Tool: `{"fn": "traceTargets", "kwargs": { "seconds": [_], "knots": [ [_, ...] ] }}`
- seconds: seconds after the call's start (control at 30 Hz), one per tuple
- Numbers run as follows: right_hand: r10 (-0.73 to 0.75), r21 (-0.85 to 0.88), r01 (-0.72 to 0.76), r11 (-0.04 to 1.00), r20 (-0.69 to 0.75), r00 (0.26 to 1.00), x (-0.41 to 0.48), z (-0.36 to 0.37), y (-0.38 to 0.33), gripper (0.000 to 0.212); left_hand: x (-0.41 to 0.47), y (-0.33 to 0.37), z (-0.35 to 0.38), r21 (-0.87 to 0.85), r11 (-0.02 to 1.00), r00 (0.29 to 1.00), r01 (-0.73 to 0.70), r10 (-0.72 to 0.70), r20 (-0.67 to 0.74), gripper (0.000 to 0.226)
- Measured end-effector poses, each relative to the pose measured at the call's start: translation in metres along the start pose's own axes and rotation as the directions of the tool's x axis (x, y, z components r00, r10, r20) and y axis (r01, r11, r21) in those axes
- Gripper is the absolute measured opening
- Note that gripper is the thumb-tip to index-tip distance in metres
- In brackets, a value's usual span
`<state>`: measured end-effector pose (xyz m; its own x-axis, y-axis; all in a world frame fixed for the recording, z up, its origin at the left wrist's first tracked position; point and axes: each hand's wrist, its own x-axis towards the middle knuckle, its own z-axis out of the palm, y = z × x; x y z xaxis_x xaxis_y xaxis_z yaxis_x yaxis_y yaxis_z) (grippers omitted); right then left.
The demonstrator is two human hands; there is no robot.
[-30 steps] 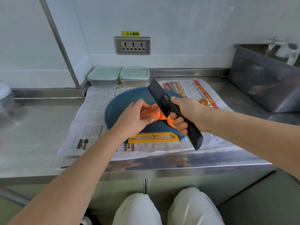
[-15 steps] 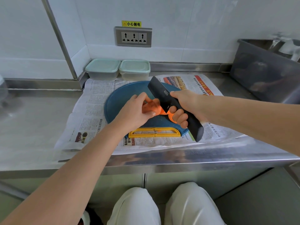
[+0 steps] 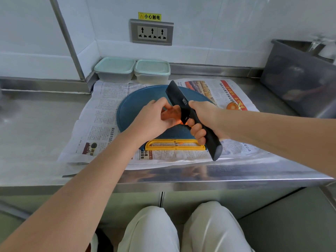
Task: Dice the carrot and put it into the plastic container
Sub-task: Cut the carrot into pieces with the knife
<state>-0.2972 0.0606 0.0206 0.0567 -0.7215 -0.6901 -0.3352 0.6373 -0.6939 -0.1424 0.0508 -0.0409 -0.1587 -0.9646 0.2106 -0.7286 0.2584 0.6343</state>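
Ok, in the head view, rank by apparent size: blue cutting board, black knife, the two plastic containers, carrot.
1. blue cutting board, though partly covered.
2. black knife; it is nearer the camera, so unsure.
3. left container and right container: look alike, not ranked.
4. carrot: only a little shows.

White tiled wall (image 3: 218,24), steel counter (image 3: 36,124)

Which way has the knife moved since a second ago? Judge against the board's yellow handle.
Yes: the knife swung its butt slightly left, toward the yellow handle.
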Motion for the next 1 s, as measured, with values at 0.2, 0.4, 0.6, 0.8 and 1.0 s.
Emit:
{"fn": "traceTargets", "kwargs": {
  "seconds": [0.2,0.4,0.6,0.8,1.0],
  "knots": [
    [-0.069,-0.021,0.067,0.998,-0.107,0.992,0.008,0.012,0.011,0.053,0.002,-0.003,0.000,0.004,1.000,1.000,0.003,-0.002,-0.007,0.029],
    [-0.072,-0.023,0.070,0.997,-0.096,0.993,0.012,0.015,0.011,0.055,0.005,-0.007,0.001,0.017,1.000,1.000,0.007,-0.007,-0.001,0.031],
    [-0.004,-0.054,0.000,0.999,-0.075,0.997,0.017,0.015,0.012,0.055,0.002,-0.004,0.002,-0.010,1.000,0.999,-0.026,0.026,-0.021,0.030],
    [0.005,-0.050,-0.010,0.999,-0.098,0.995,0.014,0.024,0.015,0.059,0.000,-0.007,-0.003,-0.073,0.997,0.999,0.023,-0.025,-0.027,0.029],
    [0.005,-0.033,-0.009,0.999,-0.114,0.993,0.010,0.026,0.018,0.058,0.000,-0.011,-0.009,-0.027,0.998,0.999,0.052,-0.052,-0.003,0.033]
  ]
}}
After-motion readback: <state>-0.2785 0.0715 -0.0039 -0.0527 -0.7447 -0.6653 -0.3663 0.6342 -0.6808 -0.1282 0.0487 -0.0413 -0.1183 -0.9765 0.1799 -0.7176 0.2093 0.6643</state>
